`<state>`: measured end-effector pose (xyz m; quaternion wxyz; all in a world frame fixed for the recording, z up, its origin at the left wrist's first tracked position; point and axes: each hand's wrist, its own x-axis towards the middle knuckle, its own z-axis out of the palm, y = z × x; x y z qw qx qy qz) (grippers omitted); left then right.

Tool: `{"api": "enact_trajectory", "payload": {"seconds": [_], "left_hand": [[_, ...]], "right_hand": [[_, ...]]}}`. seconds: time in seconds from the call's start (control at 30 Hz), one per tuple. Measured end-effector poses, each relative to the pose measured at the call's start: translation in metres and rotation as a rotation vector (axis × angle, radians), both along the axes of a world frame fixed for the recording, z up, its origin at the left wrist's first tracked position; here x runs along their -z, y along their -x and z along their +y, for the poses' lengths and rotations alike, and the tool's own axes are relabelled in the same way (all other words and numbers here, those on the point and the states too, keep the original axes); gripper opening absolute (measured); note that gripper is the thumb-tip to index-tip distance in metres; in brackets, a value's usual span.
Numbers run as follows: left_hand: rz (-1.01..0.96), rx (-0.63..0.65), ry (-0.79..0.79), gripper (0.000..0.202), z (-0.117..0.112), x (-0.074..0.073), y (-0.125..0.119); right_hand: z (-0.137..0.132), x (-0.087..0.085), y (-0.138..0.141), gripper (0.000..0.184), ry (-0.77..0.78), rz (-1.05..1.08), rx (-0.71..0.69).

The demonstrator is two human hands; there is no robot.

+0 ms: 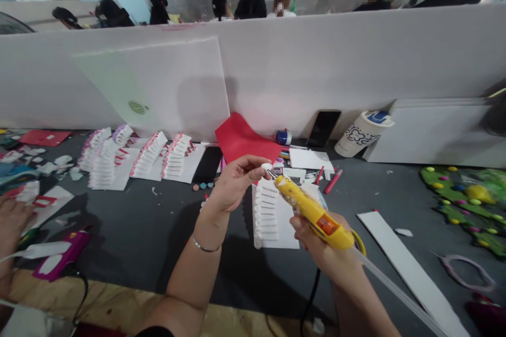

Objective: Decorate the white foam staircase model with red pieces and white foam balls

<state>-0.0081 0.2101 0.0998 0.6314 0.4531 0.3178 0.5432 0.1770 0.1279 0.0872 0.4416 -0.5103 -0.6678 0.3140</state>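
Observation:
My left hand (233,181) pinches a small white disc (266,167) between thumb and fingertips, above the middle of the table. Wrapped around a yellow hot glue gun (312,210) is my right hand (322,237); a clear glue stick (395,289) runs out of the gun's back end. The gun's metal nozzle is at the disc; whether it touches, I cannot tell. Below both hands lies a white sheet (286,242) with a column of small white rolled pieces (268,213) on it.
More sheets with red-edged white pieces (148,155) lie left. Behind are red felt (245,137), a phone (324,127) and a cup (361,134). A white strip (407,263) and green decorated felt (466,200) lie right. Another person's hand (13,218) is far left, near a magenta glue gun (65,253).

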Motion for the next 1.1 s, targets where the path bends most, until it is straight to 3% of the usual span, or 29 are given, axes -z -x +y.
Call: {"api": "enact_trajectory", "payload": {"seconds": [1.1], "left_hand": [[-0.022,-0.039,0.043,0.029,0.0005,0.0024,0.0035]], "right_hand": [[-0.0001,0.0013,0.0004,0.04,0.045,-0.022,0.01]]}}
